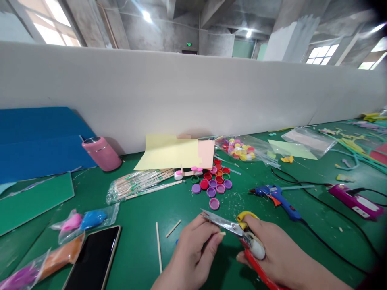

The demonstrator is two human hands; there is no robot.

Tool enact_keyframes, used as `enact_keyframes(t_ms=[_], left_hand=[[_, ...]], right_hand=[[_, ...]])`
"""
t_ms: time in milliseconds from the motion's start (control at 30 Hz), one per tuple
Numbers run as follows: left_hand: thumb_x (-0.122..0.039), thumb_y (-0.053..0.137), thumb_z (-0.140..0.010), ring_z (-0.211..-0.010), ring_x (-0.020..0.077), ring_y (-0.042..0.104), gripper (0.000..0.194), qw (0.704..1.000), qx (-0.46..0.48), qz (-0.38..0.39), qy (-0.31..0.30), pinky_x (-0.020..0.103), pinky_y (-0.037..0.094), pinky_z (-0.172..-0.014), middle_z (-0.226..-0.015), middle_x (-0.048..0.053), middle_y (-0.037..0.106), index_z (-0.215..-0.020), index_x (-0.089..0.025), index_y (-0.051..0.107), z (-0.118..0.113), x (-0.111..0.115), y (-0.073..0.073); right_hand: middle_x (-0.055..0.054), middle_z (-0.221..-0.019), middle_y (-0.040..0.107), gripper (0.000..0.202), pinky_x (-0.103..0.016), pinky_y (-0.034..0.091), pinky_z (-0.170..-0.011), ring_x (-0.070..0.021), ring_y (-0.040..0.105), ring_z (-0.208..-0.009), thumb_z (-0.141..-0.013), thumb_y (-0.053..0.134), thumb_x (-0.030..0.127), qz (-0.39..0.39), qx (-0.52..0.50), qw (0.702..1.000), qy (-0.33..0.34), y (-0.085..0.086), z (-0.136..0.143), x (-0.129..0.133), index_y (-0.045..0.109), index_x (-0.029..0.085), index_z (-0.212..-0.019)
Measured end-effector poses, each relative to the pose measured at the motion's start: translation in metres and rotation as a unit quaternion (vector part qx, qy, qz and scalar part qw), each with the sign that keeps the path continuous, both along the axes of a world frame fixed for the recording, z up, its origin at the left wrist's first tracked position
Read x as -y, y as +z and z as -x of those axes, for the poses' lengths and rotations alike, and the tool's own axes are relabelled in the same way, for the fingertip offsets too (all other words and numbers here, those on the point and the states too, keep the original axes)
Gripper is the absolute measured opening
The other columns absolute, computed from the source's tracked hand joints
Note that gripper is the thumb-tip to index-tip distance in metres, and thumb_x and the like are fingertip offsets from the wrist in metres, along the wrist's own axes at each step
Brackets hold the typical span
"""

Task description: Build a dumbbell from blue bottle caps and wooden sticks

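My right hand (275, 245) grips a pair of scissors (226, 223) with yellow and red handles, the metal blades pointing left over my left hand. My left hand (196, 249) is closed in a pinch; a short pale stick end (223, 233) pokes out between its thumb and fingers, just under the blades. Most of that stick is hidden by the fingers. To the left lie a thin wooden stick (159, 245) and a shorter stick piece (173, 228). Beyond my hands are several coloured bottle caps (214, 204) and a small stick-and-cap assembly (188, 173).
A blue glue gun (279, 199) with its cord lies right, near a purple power strip (356, 201). Left are a black phone (93, 257), bagged clay (93, 218), a pink cup (101, 153) and bagged sticks (142, 183). A white partition (181, 96) closes off the back.
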State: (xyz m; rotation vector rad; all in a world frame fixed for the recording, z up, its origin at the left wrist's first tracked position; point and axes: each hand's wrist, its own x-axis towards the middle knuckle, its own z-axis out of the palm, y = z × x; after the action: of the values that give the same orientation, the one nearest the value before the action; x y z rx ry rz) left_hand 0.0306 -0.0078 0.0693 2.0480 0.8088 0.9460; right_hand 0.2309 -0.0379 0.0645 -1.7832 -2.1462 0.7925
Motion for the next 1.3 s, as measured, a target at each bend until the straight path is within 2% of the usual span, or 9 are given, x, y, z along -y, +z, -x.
enact_keyframes(t_ms=[200, 367, 767, 933, 1100, 1167, 1200, 1267, 1300], left_hand=[[-0.014, 0.043, -0.083, -0.066, 0.0136, 0.047, 0.018, 0.998, 0.04, 0.038, -0.013, 0.023, 0.037, -0.06, -0.071, 0.004, 0.049, -0.068, -0.014, 0.052, -0.002, -0.002, 0.004], [-0.013, 0.045, -0.083, -0.067, 0.0135, 0.047, 0.017, 0.998, 0.036, 0.043, -0.008, 0.023, 0.037, -0.061, -0.07, 0.003, 0.051, -0.069, -0.014, 0.054, -0.002, -0.005, 0.0], [-0.011, 0.049, -0.081, -0.069, 0.0129, 0.05, 0.013, 0.999, 0.027, 0.031, -0.009, 0.022, 0.039, -0.064, -0.072, 0.003, 0.057, -0.074, -0.016, 0.059, 0.001, -0.001, -0.003], [-0.012, 0.049, -0.081, -0.069, 0.0135, 0.05, 0.014, 0.999, 0.019, 0.039, -0.015, 0.022, 0.039, -0.063, -0.071, 0.003, 0.057, -0.074, -0.016, 0.06, 0.001, -0.001, -0.001], [-0.017, 0.046, -0.082, -0.066, 0.014, 0.048, 0.017, 0.996, 0.031, 0.077, -0.042, 0.024, 0.037, -0.06, -0.069, 0.003, 0.052, -0.068, -0.016, 0.056, -0.001, 0.001, 0.004], [-0.019, 0.047, -0.082, -0.067, 0.0138, 0.047, 0.018, 0.992, 0.064, 0.11, -0.02, 0.024, 0.036, -0.061, -0.071, 0.003, 0.051, -0.067, -0.016, 0.055, 0.0, -0.002, 0.005], [-0.02, 0.047, -0.082, -0.067, 0.0135, 0.046, 0.018, 0.987, 0.091, 0.13, 0.01, 0.024, 0.035, -0.061, -0.072, 0.002, 0.051, -0.066, -0.016, 0.055, 0.002, -0.003, 0.004], [-0.023, 0.05, -0.081, -0.067, 0.0121, 0.044, 0.017, 0.963, 0.169, 0.185, 0.103, 0.022, 0.034, -0.06, -0.074, 0.001, 0.051, -0.066, -0.017, 0.055, 0.005, -0.009, 0.003], [-0.025, 0.051, -0.081, -0.062, 0.0103, 0.042, 0.015, 0.938, 0.221, 0.219, 0.154, 0.021, 0.032, -0.056, -0.073, 0.0, 0.05, -0.068, -0.017, 0.056, 0.007, -0.012, 0.003]], right_hand=[[0.003, -0.068, 0.055, 0.024, -0.023, 0.03, -0.048, -0.0144, 0.046, -0.055, -0.074, 0.055, 0.041, 0.016, -0.036, 0.999, -0.009, -0.001, -0.003, -0.003, 0.039, 0.023, -0.076], [0.003, -0.073, 0.052, 0.026, -0.022, 0.031, -0.05, -0.0135, 0.044, -0.057, -0.069, 0.06, 0.037, -0.008, -0.035, 0.999, 0.024, 0.005, -0.008, 0.001, 0.039, 0.023, -0.076], [0.003, -0.074, 0.053, 0.029, -0.023, 0.03, -0.051, -0.0139, 0.044, -0.058, -0.066, 0.062, 0.039, -0.023, 0.003, 0.999, 0.026, 0.005, -0.009, 0.002, 0.041, 0.023, -0.076], [0.003, -0.073, 0.055, 0.03, -0.023, 0.031, -0.049, -0.0138, 0.046, -0.057, -0.063, 0.065, 0.04, -0.001, 0.004, 1.0, 0.012, 0.002, -0.009, 0.002, 0.043, 0.023, -0.074], [0.002, -0.065, 0.055, 0.023, -0.023, 0.033, -0.048, -0.0146, 0.048, -0.053, -0.073, 0.055, 0.042, -0.002, -0.014, 0.999, -0.036, -0.007, -0.012, -0.003, 0.042, 0.022, -0.073], [0.002, -0.062, 0.056, 0.022, -0.024, 0.034, -0.047, -0.0153, 0.05, -0.052, -0.076, 0.051, 0.042, -0.006, -0.014, 0.997, -0.076, -0.012, -0.018, -0.004, 0.042, 0.023, -0.073], [0.001, -0.063, 0.057, 0.021, -0.025, 0.035, -0.048, -0.016, 0.051, -0.053, -0.077, 0.05, 0.042, -0.008, -0.005, 0.996, -0.092, -0.015, -0.022, -0.005, 0.042, 0.022, -0.074], [-0.001, -0.069, 0.061, 0.019, -0.027, 0.038, -0.051, -0.0186, 0.055, -0.058, -0.077, 0.049, 0.041, -0.01, 0.031, 0.993, -0.109, -0.021, -0.031, -0.003, 0.046, 0.022, -0.077], [-0.003, -0.073, 0.062, 0.018, -0.029, 0.04, -0.054, -0.0204, 0.057, -0.062, -0.078, 0.048, 0.04, -0.01, 0.055, 0.992, -0.113, -0.025, -0.037, 0.0, 0.048, 0.022, -0.079]])
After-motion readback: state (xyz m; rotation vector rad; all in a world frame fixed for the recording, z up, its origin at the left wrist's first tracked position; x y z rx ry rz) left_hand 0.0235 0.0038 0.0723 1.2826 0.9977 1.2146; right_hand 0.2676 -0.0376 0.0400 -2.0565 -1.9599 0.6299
